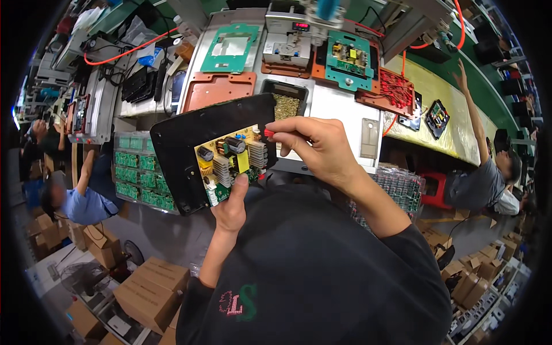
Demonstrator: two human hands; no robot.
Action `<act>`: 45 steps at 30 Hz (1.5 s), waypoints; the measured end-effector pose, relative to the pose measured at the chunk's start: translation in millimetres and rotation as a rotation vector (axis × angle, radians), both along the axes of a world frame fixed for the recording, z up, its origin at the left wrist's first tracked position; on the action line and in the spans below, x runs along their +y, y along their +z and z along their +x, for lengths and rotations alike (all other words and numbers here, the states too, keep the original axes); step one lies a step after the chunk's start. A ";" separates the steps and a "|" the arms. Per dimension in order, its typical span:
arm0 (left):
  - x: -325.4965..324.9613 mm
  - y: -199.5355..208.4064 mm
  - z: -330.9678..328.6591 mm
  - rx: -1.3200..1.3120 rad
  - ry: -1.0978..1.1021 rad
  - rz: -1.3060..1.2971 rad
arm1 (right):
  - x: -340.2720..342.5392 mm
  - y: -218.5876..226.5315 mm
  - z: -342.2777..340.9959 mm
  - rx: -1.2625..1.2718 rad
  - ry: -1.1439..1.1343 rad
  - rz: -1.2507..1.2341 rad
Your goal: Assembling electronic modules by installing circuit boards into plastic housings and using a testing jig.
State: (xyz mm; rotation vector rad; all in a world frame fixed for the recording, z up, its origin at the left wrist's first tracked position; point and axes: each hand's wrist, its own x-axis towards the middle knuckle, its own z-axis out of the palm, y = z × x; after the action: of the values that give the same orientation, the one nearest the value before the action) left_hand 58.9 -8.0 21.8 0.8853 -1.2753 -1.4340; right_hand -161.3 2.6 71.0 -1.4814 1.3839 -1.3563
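Observation:
My left hand grips the near edge of a black panel, which is tilted up before me. Its thumb presses at the lower edge of a circuit board lying on the panel; the other fingers are hidden underneath. That board carries silver finned heat sinks, dark round capacitors and a yellow transformer. Over the board's right upper corner, my right hand pinches a small red cap-like piece between thumb and forefinger. Another red piece shows at the board's lower right corner.
Behind the panel stands a black bin of brass-coloured screws. A teal fixture with a board and a tray of red pieces are at the back right. Green boards lie at left. Other people work on both sides.

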 end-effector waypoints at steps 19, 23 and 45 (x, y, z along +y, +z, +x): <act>3.6 2.7 28.2 -0.395 0.115 -0.466 | -16.9 -1.9 52.7 -0.181 -0.105 -0.021; 7.7 -5.6 36.6 -0.641 0.107 -0.684 | -16.5 -3.0 58.3 -0.181 -0.120 -0.031; 10.0 15.3 -3.3 -0.683 0.011 -0.417 | -8.1 -35.0 23.4 -0.341 -0.156 0.074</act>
State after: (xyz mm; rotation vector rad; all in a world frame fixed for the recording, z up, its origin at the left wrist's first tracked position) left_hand 55.6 2.0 37.1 1.1247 -1.9772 -0.8108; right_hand -137.9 -5.5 36.0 -1.0524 1.3309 -1.5531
